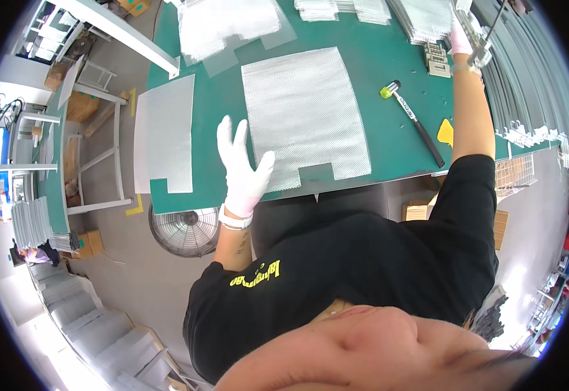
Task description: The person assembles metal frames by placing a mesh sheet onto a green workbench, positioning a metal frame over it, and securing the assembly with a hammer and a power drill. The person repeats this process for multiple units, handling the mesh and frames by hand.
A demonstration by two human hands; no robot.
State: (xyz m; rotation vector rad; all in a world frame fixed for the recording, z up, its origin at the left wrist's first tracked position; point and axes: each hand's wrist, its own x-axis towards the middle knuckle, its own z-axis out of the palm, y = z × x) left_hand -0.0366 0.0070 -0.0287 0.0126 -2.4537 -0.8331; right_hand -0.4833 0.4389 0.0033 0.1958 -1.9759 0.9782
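My left hand (242, 168), in a white glove, has its fingers spread and holds nothing. It hovers beside the lower left edge of a silvery mesh sheet (304, 111). That sheet lies flat, with a rectangular notch in its near edge. My right arm stretches to the far right, where my gloved right hand (460, 40) is by metal strips (478, 49) at the table's edge. Its fingers are mostly hidden, so its grip does not show. Below it sit small metal blocks (436, 60). A mallet (414, 120) with a yellow-green and black head lies right of the sheet.
The green table (216, 130) carries another notched sheet (173, 140) on the left and mesh stacks (229, 29) at the back. A yellow piece (445, 132) lies near my right arm. Long grey frame strips (532, 78) crowd the right. A floor fan (190, 231) stands below left.
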